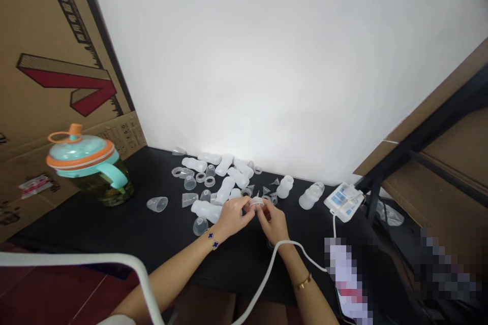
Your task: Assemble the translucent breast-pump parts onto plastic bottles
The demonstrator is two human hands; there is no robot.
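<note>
In the middle of the black table, my left hand (234, 216) and my right hand (275, 221) meet, with fingertips pinched around a small white bottle collar ring (256, 201). A thin clear tip rises from the ring. Beside my left hand lies a white plastic bottle (206, 210), and a clear dome cap (200, 226) rests near my left wrist. Small clear funnel-shaped pieces (266, 191) lie just beyond my right hand. A white bottle (284, 187) stands farther right, and a bottle with a clear top (311, 196) leans near it.
Several white bottles (224, 165), loose rings (209, 181) and clear caps (157, 204) lie scattered toward the wall. A lidded jug (89, 167) stands left, by a cardboard box (49, 51). At right is a power strip (344, 202); a white cable (263, 284) crosses my right wrist.
</note>
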